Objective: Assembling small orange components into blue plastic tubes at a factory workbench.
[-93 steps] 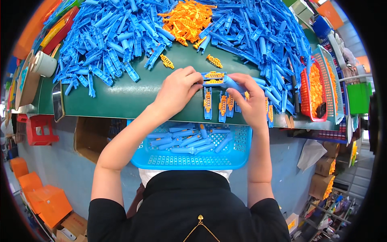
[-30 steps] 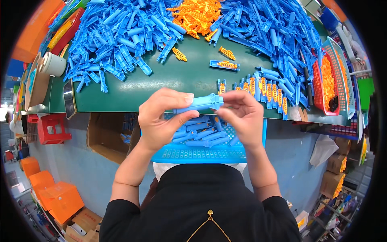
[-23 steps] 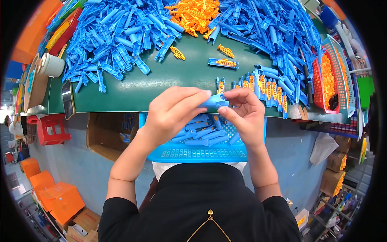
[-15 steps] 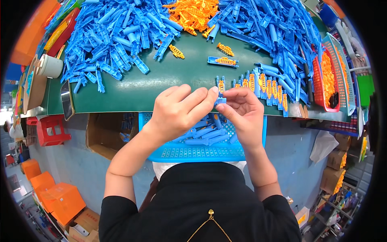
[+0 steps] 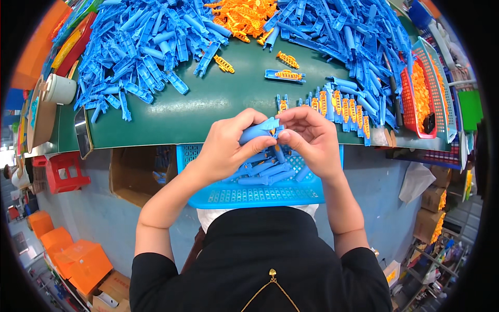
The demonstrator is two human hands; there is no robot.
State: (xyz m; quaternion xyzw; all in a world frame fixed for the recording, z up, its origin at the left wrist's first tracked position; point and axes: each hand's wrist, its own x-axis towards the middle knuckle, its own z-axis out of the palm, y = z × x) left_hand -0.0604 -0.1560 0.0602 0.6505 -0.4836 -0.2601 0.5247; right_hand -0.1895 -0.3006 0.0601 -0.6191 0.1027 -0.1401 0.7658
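Observation:
A blue plastic shell piece (image 5: 254,131) is gripped between the thumb and fingers of my left hand (image 5: 222,143). My right hand (image 5: 313,141) pinches a blue part at the right end of that piece; the fingers hide where they meet. Both hands are over the table's front edge and a light-blue basket (image 5: 249,197), in which several blue pieces (image 5: 267,174) lie. Just beyond my right hand, a row of blue shells with orange inserts (image 5: 345,110) runs rightward. Farther off lie a blue shell with an orange insert (image 5: 285,76) and a loose orange insert (image 5: 287,60).
Large heaps of blue shells (image 5: 140,47) and orange inserts (image 5: 241,18) cover the far side of the green table (image 5: 166,117). A phone (image 5: 83,132) and white cup (image 5: 60,88) are at left. A red basket (image 5: 416,104) of orange parts stands at right.
My left hand has turned and drawn slightly back, so the blue shell piece now shows between its thumb and fingers. My right hand stays close against its end.

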